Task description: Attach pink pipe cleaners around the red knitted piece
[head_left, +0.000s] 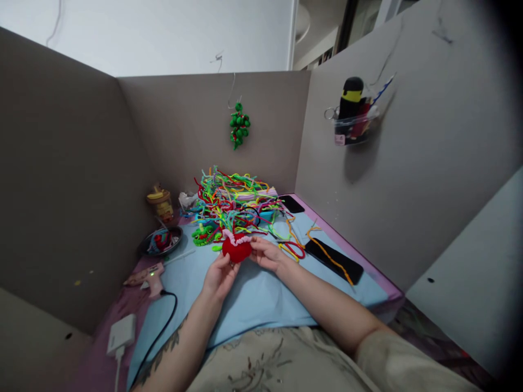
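Note:
Both my hands hold a small red fuzzy shape [236, 251] with a pink pipe-cleaner trim along its top, just above the light blue mat [253, 299]. My left hand [219, 275] grips it from below and the left, fingers curled. From the right, my right hand [266, 253] pinches its edge. Right behind the red shape lies a big tangled pile of coloured pipe cleaners [235, 198]. A green pipe-cleaner figure [203, 234] lies just left of the red shape.
A pink glue gun [145, 276] with a black cord lies at the left, by a white plug [121, 334]. A dark dish [160, 242] and a small jar [160, 202] stand at the back left. Two black phones [334, 260] [291, 203] lie at the right. Grey partition walls enclose the desk.

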Motion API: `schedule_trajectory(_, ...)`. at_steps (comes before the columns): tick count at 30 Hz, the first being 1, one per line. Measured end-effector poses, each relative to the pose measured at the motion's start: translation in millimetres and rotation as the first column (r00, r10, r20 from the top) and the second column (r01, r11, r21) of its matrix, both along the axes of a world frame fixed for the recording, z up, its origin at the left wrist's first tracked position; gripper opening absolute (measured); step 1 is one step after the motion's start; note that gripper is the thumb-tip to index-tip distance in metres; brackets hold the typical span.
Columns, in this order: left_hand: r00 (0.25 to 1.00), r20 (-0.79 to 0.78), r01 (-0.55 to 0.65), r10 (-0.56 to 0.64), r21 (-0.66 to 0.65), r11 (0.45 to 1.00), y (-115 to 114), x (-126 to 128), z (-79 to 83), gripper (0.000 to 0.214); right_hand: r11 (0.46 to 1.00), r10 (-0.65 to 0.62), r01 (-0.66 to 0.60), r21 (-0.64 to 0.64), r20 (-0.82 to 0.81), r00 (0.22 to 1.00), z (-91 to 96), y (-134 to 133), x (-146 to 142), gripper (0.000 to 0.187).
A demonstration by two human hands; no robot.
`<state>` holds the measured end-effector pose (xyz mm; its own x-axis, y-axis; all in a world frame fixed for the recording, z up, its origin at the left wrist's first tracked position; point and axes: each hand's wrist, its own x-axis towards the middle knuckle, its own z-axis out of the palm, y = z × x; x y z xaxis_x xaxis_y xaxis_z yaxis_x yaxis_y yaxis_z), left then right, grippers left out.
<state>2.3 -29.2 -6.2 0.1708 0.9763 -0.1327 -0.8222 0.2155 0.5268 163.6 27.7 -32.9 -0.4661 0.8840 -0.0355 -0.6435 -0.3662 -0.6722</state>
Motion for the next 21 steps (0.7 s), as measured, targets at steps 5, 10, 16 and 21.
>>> schedule_trajectory(5, 1.000, -0.020, -0.015, 0.014, -0.012, 1.000, -2, 1, 2.6, 0.034, 0.999, -0.033, 0.033, 0.000, 0.001, 0.999, -1.7, 0, -2, 0.032)
schedule_trajectory(10, 0.999, -0.020, -0.044, 0.043, -0.025, 0.999, 0, 1, 2.0, 0.030, 0.997, -0.065, 0.064, 0.031, 0.020, 0.998, 7.0, -6, -1, 0.029)
schedule_trajectory(16, 0.998, -0.058, -0.027, 0.028, 0.014, 1.000, 0, 1, 0.1, 0.033, 0.999, 0.007, -0.007, -0.049, 0.009, 1.000, 12.6, -5, 3, 0.020)
schedule_trajectory(21, 0.996, -0.092, 0.010, -0.008, 0.026, 1.000, -3, 4, 0.9, 0.033, 0.995, -0.063, 0.066, -0.069, 0.039, 0.997, 13.4, -6, 0, 0.014)
